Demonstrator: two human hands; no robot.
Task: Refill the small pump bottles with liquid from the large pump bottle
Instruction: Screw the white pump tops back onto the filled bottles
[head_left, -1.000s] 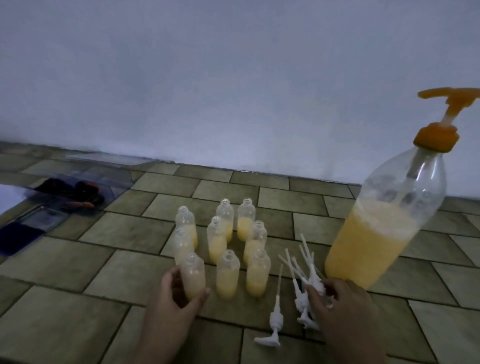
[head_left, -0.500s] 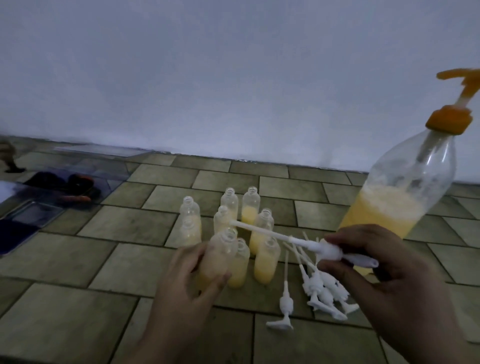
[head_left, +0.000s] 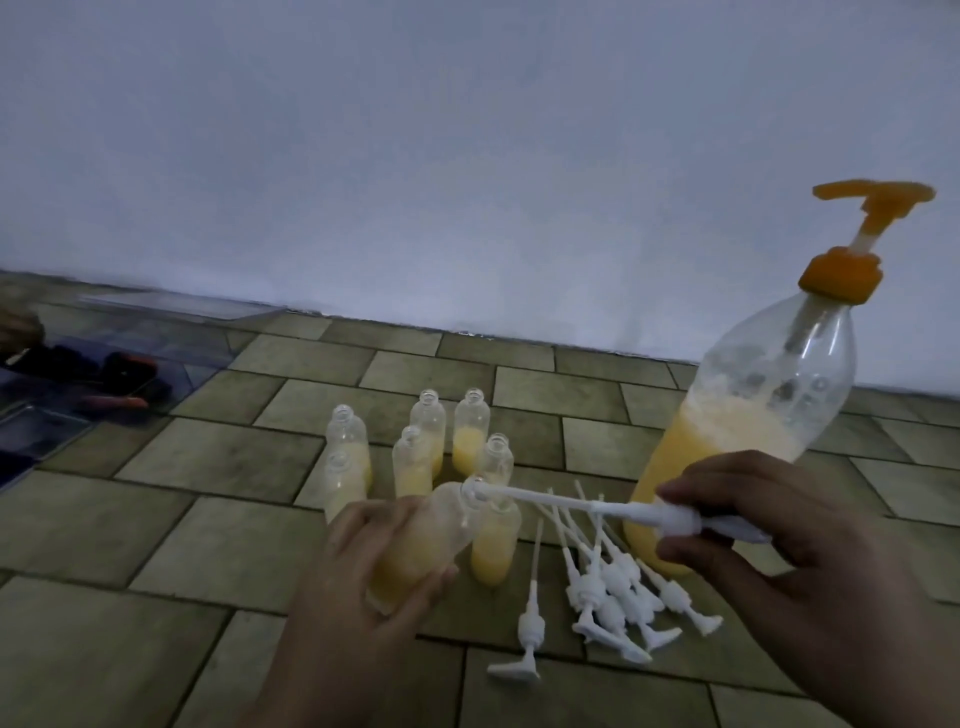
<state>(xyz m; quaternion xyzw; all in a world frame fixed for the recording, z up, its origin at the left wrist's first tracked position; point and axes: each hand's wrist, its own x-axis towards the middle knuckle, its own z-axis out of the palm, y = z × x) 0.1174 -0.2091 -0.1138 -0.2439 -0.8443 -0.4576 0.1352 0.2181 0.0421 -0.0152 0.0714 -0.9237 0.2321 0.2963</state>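
Observation:
My left hand (head_left: 358, 582) grips a small clear bottle (head_left: 426, 540) half full of yellow liquid, tilted with its mouth toward the right. My right hand (head_left: 779, 545) holds a white pump head (head_left: 670, 519) sideways, and the tip of its long tube sits at the bottle's mouth. Several more small open bottles (head_left: 431, 441) with yellow liquid stand in a cluster behind. The large clear pump bottle (head_left: 753, 415) with an orange pump stands at the right, about half full of yellow liquid.
Several loose white pump heads (head_left: 613, 592) lie on the tiled floor (head_left: 156, 530) between my hands. A white wall (head_left: 467, 156) rises behind. Dark objects in a clear tray (head_left: 104, 374) sit at the far left.
My left hand has lifted one small bottle off the floor and tilted it. My right hand picked a pump head from the pile and brought its tube to the bottle's mouth.

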